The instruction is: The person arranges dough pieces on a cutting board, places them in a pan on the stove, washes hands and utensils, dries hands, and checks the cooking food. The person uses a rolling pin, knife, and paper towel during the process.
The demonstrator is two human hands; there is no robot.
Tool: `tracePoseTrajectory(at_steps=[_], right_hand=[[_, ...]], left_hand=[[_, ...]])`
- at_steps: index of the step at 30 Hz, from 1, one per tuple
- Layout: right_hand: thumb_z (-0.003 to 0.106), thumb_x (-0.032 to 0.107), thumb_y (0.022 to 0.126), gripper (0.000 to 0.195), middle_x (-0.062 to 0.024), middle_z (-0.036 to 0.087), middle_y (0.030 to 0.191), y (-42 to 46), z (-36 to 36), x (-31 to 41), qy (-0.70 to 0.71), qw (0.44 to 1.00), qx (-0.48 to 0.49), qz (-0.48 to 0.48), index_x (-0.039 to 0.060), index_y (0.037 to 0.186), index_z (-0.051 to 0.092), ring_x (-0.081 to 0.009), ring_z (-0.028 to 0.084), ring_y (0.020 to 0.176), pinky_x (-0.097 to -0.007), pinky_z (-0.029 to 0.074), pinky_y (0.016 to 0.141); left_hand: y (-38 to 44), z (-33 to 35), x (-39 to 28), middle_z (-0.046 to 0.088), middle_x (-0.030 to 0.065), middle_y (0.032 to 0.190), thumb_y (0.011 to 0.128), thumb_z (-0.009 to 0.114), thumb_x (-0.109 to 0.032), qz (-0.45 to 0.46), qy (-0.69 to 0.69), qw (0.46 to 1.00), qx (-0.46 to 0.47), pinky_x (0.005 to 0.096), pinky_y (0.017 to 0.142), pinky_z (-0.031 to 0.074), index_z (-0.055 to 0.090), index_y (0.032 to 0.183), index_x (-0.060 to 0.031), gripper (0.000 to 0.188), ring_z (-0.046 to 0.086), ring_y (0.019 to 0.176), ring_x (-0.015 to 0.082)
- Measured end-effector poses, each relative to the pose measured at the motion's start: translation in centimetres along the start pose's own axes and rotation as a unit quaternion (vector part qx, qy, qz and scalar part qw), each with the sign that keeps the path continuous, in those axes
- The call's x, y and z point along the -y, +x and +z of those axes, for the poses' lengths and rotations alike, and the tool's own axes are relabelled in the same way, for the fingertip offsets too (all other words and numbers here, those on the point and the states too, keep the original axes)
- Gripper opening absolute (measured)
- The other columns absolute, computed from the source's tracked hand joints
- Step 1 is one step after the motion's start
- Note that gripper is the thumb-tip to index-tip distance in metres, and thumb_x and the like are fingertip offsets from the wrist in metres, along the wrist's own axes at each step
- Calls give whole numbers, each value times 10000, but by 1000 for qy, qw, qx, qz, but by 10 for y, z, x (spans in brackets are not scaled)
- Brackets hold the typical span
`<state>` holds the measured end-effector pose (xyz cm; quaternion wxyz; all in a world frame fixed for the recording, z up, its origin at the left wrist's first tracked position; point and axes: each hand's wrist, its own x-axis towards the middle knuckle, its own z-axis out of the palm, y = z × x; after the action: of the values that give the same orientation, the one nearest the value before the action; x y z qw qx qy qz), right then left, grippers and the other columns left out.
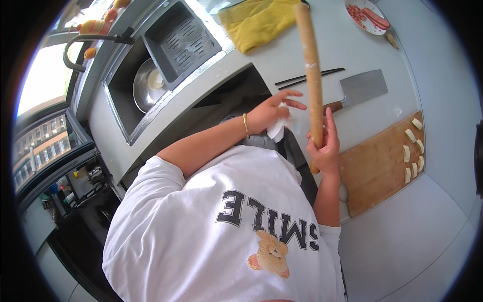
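Note:
My right hand [327, 151] grips a long wooden rolling pin [312, 75] near its lower end; the pin bears pale floury marks. To its left, my left hand [265, 115], with a gold bracelet at the wrist, holds a crumpled white tissue or cloth [277, 130], its fingers partly spread towards the pin. A wooden cutting board [371, 162] lies at the right, with several pale cut dough pieces [406, 153] along its far right side. Beyond my right hand a cleaver [364, 87] lies flat, its handle partly hidden. Black chopsticks [294, 80] pass behind the pin.
A yellow cloth [260, 22] lies on the counter at the top. A white plate [371, 33] holds diced and larger pink meat pieces at the top right. At the left are a sink [122, 83] with a metal bowl [139, 90], a grey drain basket [169, 71] and a faucet [90, 37].

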<state>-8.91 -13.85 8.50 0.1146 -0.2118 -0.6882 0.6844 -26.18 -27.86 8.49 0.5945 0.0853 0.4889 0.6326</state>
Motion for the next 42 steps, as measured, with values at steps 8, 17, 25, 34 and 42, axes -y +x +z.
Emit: tracePoseTrajectory(at_steps=[8,17,25,34,42], right_hand=[[573,-44,716,881,-193,565,1284,-58,88,5,-85,996,11,19,76,1510,210,-240,619,1034,-332,498,905],[623,57,850,829,-190,466,1362,-214,208,-25,140,966,-109,189,58,1516,131,-200,588,1026,-308,527,822],[588,265,948,575,-77,611,1008,-270,262,-92,165,935,-37,313,11,1420,378,-110,570,826,-237,464,709],[511,202,983,483,-54,596,946,-214,295,-227,148,962,-7,230,-2,1406,401,-103,563,849,-232,453,735],[510,210,996,486,-35,556,1160,-93,347,-350,263,942,-38,203,12,1424,392,-89,534,928,-235,441,808]], left_hand=[[-58,-25,36,624,98,1138,953,619,-238,-15,-59,991,117,317,932,490,522,1245,-10,383,605,1057,176],[-151,-84,106,654,96,1112,960,602,-286,-120,-36,982,139,279,807,515,564,1130,-31,309,613,966,139],[-183,-148,159,665,82,1061,965,594,-299,-145,12,987,73,282,848,484,566,1122,-31,312,603,950,128],[-135,-224,229,653,76,1087,918,664,-238,-98,92,991,-16,265,822,496,511,1258,17,452,604,938,117],[-91,-308,276,591,115,1206,908,653,-135,-41,47,988,-139,279,873,486,367,1454,-15,628,575,1024,131]])
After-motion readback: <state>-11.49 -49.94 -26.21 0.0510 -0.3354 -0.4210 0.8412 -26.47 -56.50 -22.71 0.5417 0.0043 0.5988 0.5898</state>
